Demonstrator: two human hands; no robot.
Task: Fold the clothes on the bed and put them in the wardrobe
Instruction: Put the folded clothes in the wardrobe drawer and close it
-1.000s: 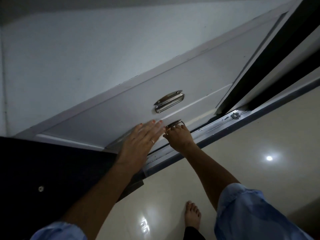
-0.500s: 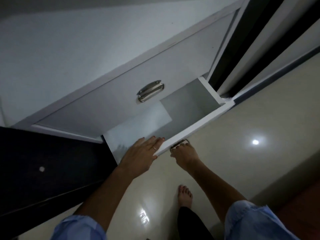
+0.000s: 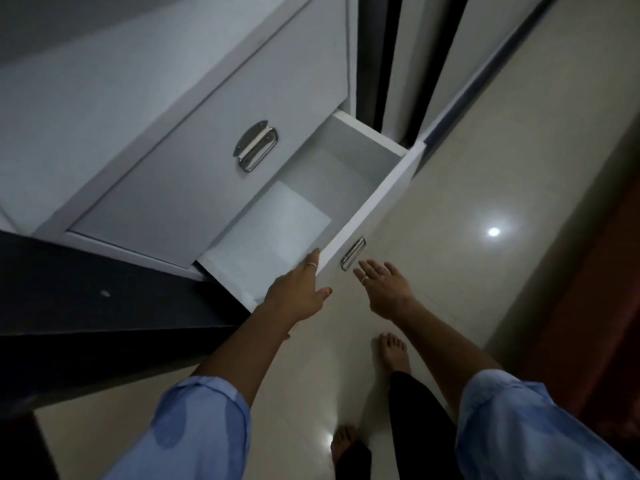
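At open drawer [image 3: 367, 216]: left hand [image 3: 298, 292] touching front, right hand [image 3: 384, 285] apart.

White wardrobe [image 3: 194, 98]: lower drawer [image 3: 298, 216] pulled out over the floor, interior white, with a pale flat sheet lying on its bottom. Metal handle [image 3: 353, 253] on the drawer's front panel. Upper drawer [image 3: 207, 157] directly above sits closed, with a matching metal handle [image 3: 256, 145] at the centre of its front.
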